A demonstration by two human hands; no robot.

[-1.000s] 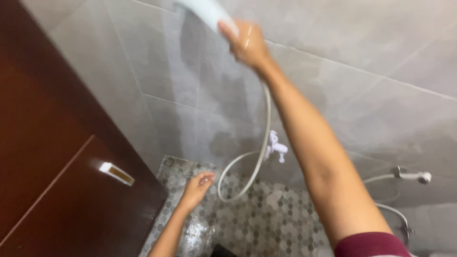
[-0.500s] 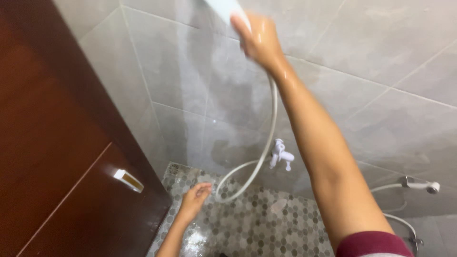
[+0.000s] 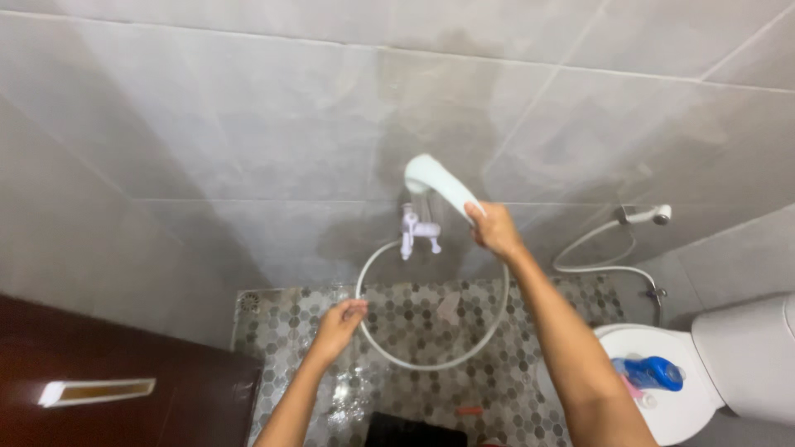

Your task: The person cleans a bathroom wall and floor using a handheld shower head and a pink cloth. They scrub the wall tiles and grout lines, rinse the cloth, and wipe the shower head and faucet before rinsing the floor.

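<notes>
My right hand [image 3: 495, 228] grips the handle of a white hand shower [image 3: 436, 181], held at mid height in front of the grey tiled wall, its head pointing left and down. The shower's white hose [image 3: 431, 362] loops down over the floor and back up to a white wall tap [image 3: 416, 229]. My left hand [image 3: 338, 327] hangs lower, fingers loosely apart, touching or just beside the hose loop and holding nothing.
A white toilet [image 3: 712, 372] stands at the lower right with a blue bottle [image 3: 651, 372] on its lid. A chrome bidet sprayer [image 3: 643, 216] hangs on the wall. The dark brown door [image 3: 124, 393] is at the lower left. The hexagon mosaic floor [image 3: 431, 327] is wet.
My right hand has brought the hand shower down from high on the wall to near the tap. The view has swung right, showing the toilet. My left hand stays low.
</notes>
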